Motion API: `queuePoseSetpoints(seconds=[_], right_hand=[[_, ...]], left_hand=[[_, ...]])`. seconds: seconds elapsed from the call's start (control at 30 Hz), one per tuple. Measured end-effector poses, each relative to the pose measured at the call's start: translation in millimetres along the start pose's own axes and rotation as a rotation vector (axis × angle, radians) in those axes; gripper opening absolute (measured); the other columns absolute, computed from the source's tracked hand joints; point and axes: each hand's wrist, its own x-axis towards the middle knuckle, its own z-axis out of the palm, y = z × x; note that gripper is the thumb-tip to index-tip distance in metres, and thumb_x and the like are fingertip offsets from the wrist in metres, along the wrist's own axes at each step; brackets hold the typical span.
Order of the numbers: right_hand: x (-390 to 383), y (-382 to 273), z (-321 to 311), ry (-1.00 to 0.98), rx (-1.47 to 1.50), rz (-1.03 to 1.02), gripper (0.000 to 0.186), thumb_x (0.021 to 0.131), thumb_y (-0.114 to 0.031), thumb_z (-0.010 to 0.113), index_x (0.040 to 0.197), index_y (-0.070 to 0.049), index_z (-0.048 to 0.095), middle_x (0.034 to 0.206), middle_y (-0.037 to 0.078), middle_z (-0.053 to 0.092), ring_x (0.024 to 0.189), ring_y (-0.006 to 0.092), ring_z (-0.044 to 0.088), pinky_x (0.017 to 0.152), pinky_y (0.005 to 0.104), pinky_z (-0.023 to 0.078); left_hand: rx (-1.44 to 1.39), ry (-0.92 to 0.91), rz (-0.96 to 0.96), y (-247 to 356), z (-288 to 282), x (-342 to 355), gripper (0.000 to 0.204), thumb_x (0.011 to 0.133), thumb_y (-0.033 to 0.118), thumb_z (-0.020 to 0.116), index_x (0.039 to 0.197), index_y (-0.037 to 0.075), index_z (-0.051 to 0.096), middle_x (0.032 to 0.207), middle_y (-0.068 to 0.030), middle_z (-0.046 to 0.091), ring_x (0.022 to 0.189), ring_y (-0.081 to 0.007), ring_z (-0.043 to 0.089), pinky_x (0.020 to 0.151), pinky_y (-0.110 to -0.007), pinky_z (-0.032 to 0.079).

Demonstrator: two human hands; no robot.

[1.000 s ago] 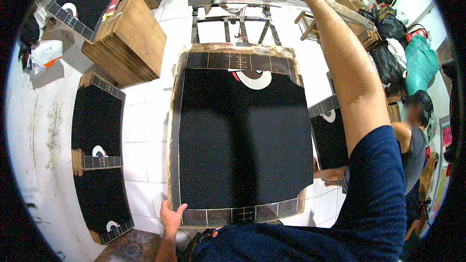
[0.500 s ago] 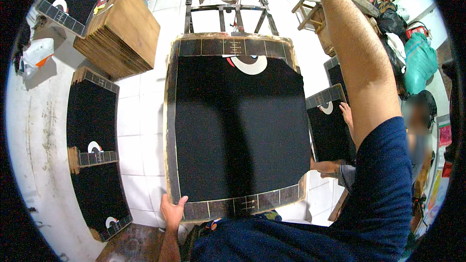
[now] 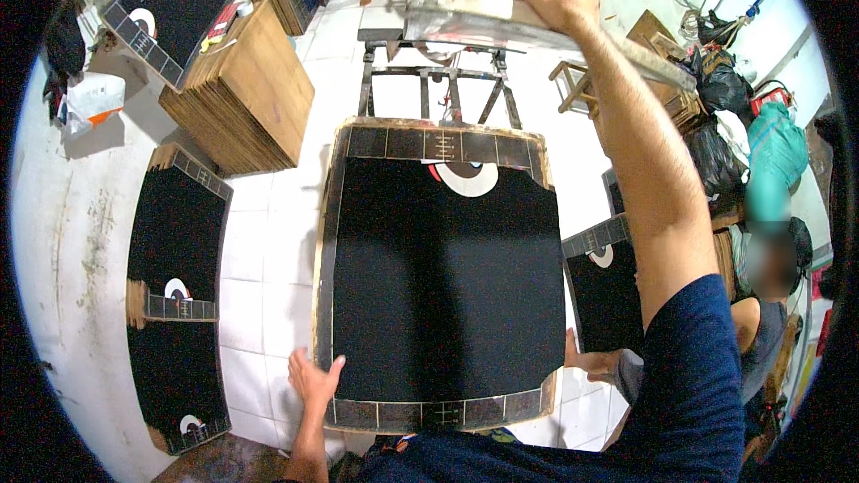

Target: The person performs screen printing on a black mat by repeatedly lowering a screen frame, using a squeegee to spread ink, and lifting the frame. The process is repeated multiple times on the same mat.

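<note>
cloth (image 3: pixel 447 304) lies flat on the board (image 3: pixel 398 414), seemingly aligned to its ruled borders; beyond the far edge, the right hand (image 3: pixel 562 2) clamps a raised frame (image 3: pixel 474 20), apparently holding it clear; left hand (image 3: pixel 313 382), fingers spread, is by the near-left corner.

- Board (image 3: pixel 329 241), dark top strip (image 3: pixel 501 148): we note pale ruled lines (image 3: pixel 387 141) and a ladder of ticks (image 3: pixel 445 141).
- Bottom strip (image 3: pixel 403 414): we see similar ticks (image 3: pixel 446 413), near mid-length.
- Words, numbers: none we can read.
</note>
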Motion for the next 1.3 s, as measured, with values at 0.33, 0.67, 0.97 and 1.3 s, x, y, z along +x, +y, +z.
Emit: queuePoseSetpoints(seconds=[0.33,0.67,0.97,1.3], right_hand=[[-213,-12,73,0.136,0.123,-0.118,0.063,0.075,-0.072,0.077,0.095,-0.012,0.075,0.092,0.009,0.071,0.089,0.0301,0.068,0.088,0.0492,0.046],[-332,-18,192,-0.539,0.111,-0.073,0.041,0.084,-0.047,0.082,0.101,-0.012,0.069,0.098,0.006,0.071,0.095,0.027,0.068,0.084,0.0446,0.047],[-305,-7,188,-0.82,0.111,-0.145,0.034,0.08,-0.034,0.086,0.105,-0.017,0.07,0.098,0.004,0.074,0.1,0.0263,0.071,0.085,0.0474,0.049],[-203,19,285,-0.683,0.164,-0.041,0.039,0.077,-0.039,0.087,0.104,-0.016,0.07,0.098,0.009,0.076,0.1,0.0296,0.071,0.082,0.0475,0.048]], left_hand=[[-2.024,-0.641,-0.133,390,-38,112,0.087,0.099,0.066,0.054,0.159,0.005,0.037,0.161,-0.0187,0.04,0.145,-0.0375,0.043,0.12,-0.057,0.033],[-1.024,-0.046,-0.3,285,113,120,0.064,0.088,0.044,0.08,0.126,-0.003,0.06,0.128,-0.0216,0.063,0.118,-0.0336,0.063,0.102,-0.05,0.049],[-0.079,0.201,0.686,266,123,138,0.129,0.073,0.069,0.084,0.16,-0.006,0.024,0.159,-0.0295,0.039,0.154,-0.0381,0.032,0.129,-0.055,0.021],[-0.024,0.179,0.696,268,123,139,0.124,0.074,0.059,0.089,0.16,-0.005,0.026,0.16,-0.0284,0.036,0.153,-0.0381,0.033,0.128,-0.056,0.022]])
